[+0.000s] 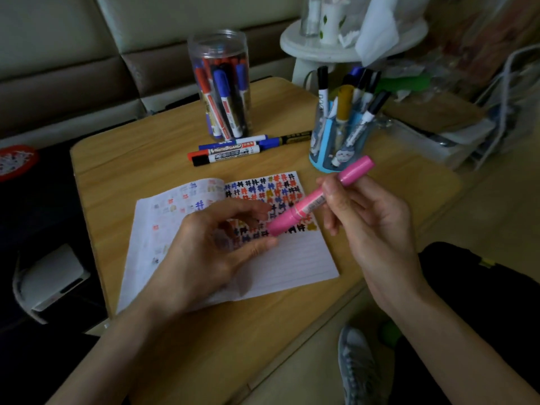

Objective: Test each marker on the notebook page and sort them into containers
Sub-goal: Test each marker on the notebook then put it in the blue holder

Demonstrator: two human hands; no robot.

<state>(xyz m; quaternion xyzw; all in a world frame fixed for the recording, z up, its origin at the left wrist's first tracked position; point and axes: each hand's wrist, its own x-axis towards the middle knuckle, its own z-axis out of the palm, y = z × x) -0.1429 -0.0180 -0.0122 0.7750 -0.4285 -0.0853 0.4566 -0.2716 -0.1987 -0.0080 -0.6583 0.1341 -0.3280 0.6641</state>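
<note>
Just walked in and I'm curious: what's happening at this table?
A person is testing markers. The right hand holds a pink marker over the notebook, whose page carries many coloured marks. The left hand curls at its cap end; contact is unclear. Other markers fill a jar and a cup; loose markers lie by the jar.

Dim, soft indoor light (wide-angle bending at edges), slight motion blur.

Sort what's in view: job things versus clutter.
Job: pink marker held in the right hand, notebook, clear jar of markers, blue pen cup, loose markers.
Clutter: white stool, shoe, plastic bags.
</note>
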